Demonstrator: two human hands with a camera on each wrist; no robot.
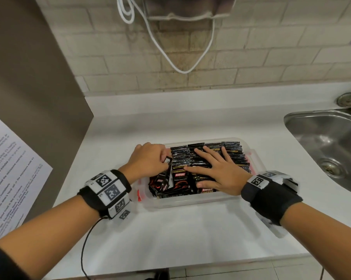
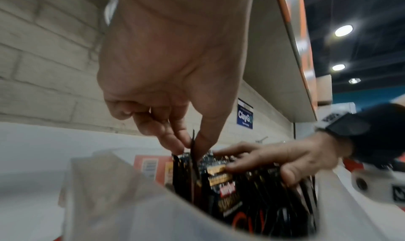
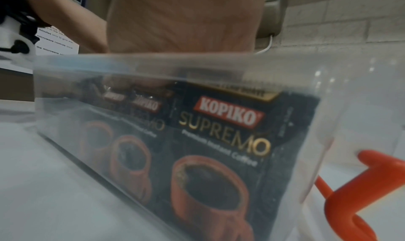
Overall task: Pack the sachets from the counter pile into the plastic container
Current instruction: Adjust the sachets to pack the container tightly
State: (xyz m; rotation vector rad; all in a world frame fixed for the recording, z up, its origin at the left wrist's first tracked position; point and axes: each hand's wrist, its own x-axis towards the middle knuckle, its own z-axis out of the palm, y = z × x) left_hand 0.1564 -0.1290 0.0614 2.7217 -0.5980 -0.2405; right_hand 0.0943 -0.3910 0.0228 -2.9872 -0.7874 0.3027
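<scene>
In the head view, a clear plastic container point(image 1: 190, 202) is seen on the white counter point(image 1: 170, 235), a little below the centre of the picture, packed with black sachets point(image 1: 207, 156) standing on edge in rows. The left hand point(image 1: 148, 160), at the container's 9 o'clock end, is curled, and a single sachet point(image 1: 167, 168) is pinched between its fingertips above the loose sachets at that end. The right hand point(image 1: 221, 170) is laid flat with fingers spread on the tops of the packed rows, toward 3 o'clock of the left hand. A steel sink point(image 1: 330, 144) is set into the counter at 3 o'clock, and a printed sheet point(image 1: 11, 174) is seen at 9 o'clock. In the left wrist view, the thin sachet point(image 2: 193, 151) is seen edge-on, pinched between thumb and fingers of the left hand point(image 2: 166, 81), its lower part among the others; the right hand point(image 2: 285, 158) is pressed on the rows at 3 o'clock. In the right wrist view, the container wall point(image 3: 328, 123) fills the picture, with sachets point(image 3: 219, 149) marked KOPIKO SUPREMO pressed against it and an orange clip point(image 3: 368, 192) at 4 o'clock; the right hand's fingers cannot be made out here.
</scene>
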